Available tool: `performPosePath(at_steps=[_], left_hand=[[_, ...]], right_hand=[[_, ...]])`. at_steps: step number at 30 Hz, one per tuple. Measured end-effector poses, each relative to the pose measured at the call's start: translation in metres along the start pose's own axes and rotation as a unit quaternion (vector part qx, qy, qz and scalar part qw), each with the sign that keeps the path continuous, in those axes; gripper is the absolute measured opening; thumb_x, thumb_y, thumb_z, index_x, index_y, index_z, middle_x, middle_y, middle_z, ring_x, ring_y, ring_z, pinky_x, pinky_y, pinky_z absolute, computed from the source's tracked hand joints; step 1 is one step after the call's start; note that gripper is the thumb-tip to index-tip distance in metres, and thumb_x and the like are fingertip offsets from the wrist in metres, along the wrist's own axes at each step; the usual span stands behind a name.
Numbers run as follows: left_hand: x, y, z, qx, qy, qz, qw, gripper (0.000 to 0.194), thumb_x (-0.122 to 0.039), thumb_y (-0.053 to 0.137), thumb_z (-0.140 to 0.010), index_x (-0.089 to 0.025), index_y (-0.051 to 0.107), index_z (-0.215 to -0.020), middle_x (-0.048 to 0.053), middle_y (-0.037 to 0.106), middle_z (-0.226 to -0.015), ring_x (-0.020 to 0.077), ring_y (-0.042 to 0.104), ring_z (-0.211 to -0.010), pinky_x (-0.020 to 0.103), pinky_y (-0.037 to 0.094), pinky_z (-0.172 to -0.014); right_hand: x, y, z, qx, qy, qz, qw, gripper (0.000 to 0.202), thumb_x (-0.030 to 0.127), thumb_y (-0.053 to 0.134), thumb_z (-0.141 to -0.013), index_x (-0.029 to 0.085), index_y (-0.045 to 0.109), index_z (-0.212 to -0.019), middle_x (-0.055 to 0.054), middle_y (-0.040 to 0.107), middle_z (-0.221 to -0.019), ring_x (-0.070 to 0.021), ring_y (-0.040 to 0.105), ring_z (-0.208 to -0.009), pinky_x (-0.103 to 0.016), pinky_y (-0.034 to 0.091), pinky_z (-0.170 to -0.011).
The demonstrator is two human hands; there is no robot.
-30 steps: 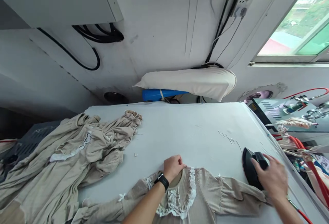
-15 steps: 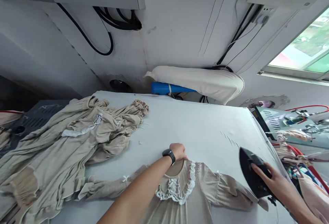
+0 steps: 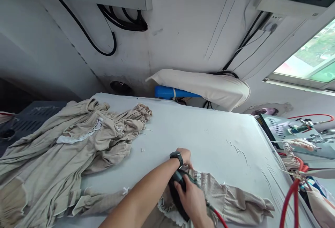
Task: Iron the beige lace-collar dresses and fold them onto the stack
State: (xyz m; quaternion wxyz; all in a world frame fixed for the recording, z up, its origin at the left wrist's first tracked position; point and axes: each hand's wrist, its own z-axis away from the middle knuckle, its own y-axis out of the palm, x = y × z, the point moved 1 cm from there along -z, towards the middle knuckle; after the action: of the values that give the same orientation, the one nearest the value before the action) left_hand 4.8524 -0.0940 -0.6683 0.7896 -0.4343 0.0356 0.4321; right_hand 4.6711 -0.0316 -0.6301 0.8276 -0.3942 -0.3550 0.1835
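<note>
A beige dress (image 3: 213, 186) with white ruffle trim lies face up on the white padded ironing table (image 3: 209, 134), sleeves spread to both sides. My left hand (image 3: 185, 156), with a black watch at the wrist, pinches the dress at its neckline. In my right hand (image 3: 192, 198) is a black steam iron (image 3: 175, 191), its handle gripped from above. The iron rests over the chest of the dress, just below my left hand, and covers part of the ruffle. My left forearm crosses over the left sleeve and hides some of it.
More beige garments (image 3: 104, 137) lie heaped on the table's left side. A red hose (image 3: 290, 196) hangs at the right, near a metal machine (image 3: 285, 130) with valves. Behind the table's far edge are a cloth-covered padded board (image 3: 204, 83) and a blue cylinder (image 3: 164, 92).
My right hand has carried the iron from beyond the right sleeve leftward onto the chest of the dress. My left hand stays at the neckline. The red hose has swung into view.
</note>
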Motion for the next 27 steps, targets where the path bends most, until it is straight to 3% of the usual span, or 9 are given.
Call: performPosePath(at_steps=[3,5,7,10,12,14,18,23,27], left_hand=[[0.039,-0.026,0.033,-0.071,0.0,0.037,0.997,0.036,-0.053,0.062,-0.09,-0.022,0.08,-0.089,0.006,0.078,-0.086,0.0235,0.071,-0.085,0.033,0.05,-0.078],[0.076,-0.037,0.065,-0.128,0.018,0.056,0.99,0.039,-0.045,0.043,-0.1,-0.027,0.077,-0.11,0.003,0.077,-0.107,0.0199,0.069,-0.098,0.03,0.048,-0.086],[0.108,-0.036,0.098,-0.126,0.086,0.049,0.987,0.032,-0.036,0.05,-0.096,-0.033,0.076,-0.115,0.0,0.072,-0.12,0.0193,0.067,-0.104,0.03,0.046,-0.09],[0.135,-0.012,0.132,-0.051,0.194,-0.021,0.979,0.035,-0.024,0.07,-0.077,-0.037,0.076,-0.109,0.001,0.067,-0.125,0.024,0.064,-0.106,0.034,0.047,-0.089],[0.14,0.007,0.139,-0.047,0.207,-0.074,0.974,0.033,-0.021,0.073,-0.075,-0.035,0.075,-0.105,0.004,0.065,-0.124,0.0275,0.061,-0.111,0.038,0.047,-0.091],[0.14,0.023,0.138,-0.076,0.212,-0.109,0.968,0.023,-0.021,0.071,-0.081,-0.031,0.073,-0.101,0.006,0.065,-0.121,0.0281,0.06,-0.11,0.04,0.047,-0.091],[0.139,0.04,0.131,-0.132,0.216,-0.148,0.956,0.012,-0.022,0.064,-0.091,-0.026,0.067,-0.102,0.008,0.066,-0.111,0.0262,0.061,-0.104,0.038,0.049,-0.088],[0.144,0.048,0.132,-0.18,0.156,-0.142,0.961,0.016,-0.025,0.067,-0.093,-0.023,0.063,-0.109,0.009,0.067,-0.111,0.0266,0.061,-0.105,0.038,0.048,-0.093],[0.149,0.048,0.132,-0.171,0.134,-0.095,0.971,0.012,-0.032,0.067,-0.096,-0.02,0.066,-0.101,0.011,0.068,-0.111,0.0278,0.061,-0.108,0.039,0.047,-0.097]], right_hand=[[-0.023,-0.031,-0.026,-0.006,-0.003,0.044,0.999,0.05,0.069,0.033,-0.101,0.031,0.057,-0.124,-0.008,0.081,-0.099,-0.0321,0.077,-0.092,-0.036,0.047,-0.07],[-0.036,-0.046,-0.042,0.001,-0.024,0.073,0.997,0.053,0.07,0.033,-0.1,0.031,0.057,-0.127,-0.009,0.081,-0.1,-0.0327,0.077,-0.093,-0.036,0.046,-0.07],[-0.044,-0.054,-0.055,0.013,-0.052,0.094,0.994,0.054,0.072,0.033,-0.099,0.031,0.058,-0.125,-0.008,0.08,-0.098,-0.0332,0.076,-0.091,-0.037,0.043,-0.069],[-0.048,-0.058,-0.07,0.026,-0.091,0.103,0.99,0.053,0.073,0.033,-0.099,0.032,0.06,-0.12,-0.006,0.079,-0.092,-0.032,0.075,-0.086,-0.036,0.04,-0.067],[-0.048,-0.059,-0.079,0.028,-0.105,0.107,0.988,0.053,0.074,0.033,-0.099,0.032,0.06,-0.119,-0.005,0.079,-0.09,-0.0314,0.074,-0.086,-0.036,0.04,-0.068],[-0.047,-0.062,-0.086,0.028,-0.112,0.115,0.987,0.054,0.075,0.033,-0.099,0.033,0.06,-0.119,-0.004,0.079,-0.09,-0.0311,0.074,-0.087,-0.036,0.04,-0.069],[-0.038,-0.074,-0.087,0.045,-0.124,0.113,0.985,0.05,0.072,0.038,-0.098,0.033,0.061,-0.118,-0.003,0.079,-0.096,-0.03,0.075,-0.092,-0.034,0.041,-0.07],[-0.021,-0.077,-0.04,0.076,-0.156,0.114,0.978,0.042,0.069,0.045,-0.098,0.035,0.061,-0.117,-0.002,0.079,-0.089,-0.0305,0.076,-0.089,-0.033,0.037,-0.068],[-0.01,-0.048,0.0,0.101,-0.202,0.081,0.971,0.03,0.061,0.05,-0.099,0.034,0.061,-0.109,0.0,0.08,-0.098,-0.0287,0.077,-0.093,-0.032,0.036,-0.068]])
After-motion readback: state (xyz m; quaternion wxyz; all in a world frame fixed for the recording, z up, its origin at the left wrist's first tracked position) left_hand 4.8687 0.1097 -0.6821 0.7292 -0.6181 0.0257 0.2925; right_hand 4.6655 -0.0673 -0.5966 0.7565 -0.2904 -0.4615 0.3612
